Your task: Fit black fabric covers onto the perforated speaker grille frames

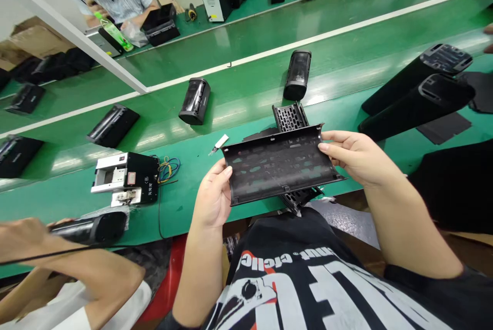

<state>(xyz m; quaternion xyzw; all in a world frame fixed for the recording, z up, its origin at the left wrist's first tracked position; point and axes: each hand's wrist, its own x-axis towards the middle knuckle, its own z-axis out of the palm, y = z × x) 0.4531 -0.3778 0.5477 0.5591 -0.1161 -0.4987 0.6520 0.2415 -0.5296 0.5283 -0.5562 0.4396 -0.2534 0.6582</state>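
A curved black panel (283,166) is held up in front of my chest, its hollow side facing me. My left hand (215,186) pinches its left end, thumb on the inner face. At the upper right corner, my right hand (350,155) grips the same panel between thumb and fingers. Behind and beneath the panel lies a black perforated part (290,117), mostly hidden, with a slotted end (302,197) showing below the panel's lower edge. A small white tag (221,141) sits on the green table just past the panel's upper left corner.
A black and white machine (131,178) with coiled wires stands to the left. Tall black housings (416,107) lie at right. Black units (195,101) rest on the green conveyor (239,81). A co-worker's arm (69,253) is at lower left; two people sit across.
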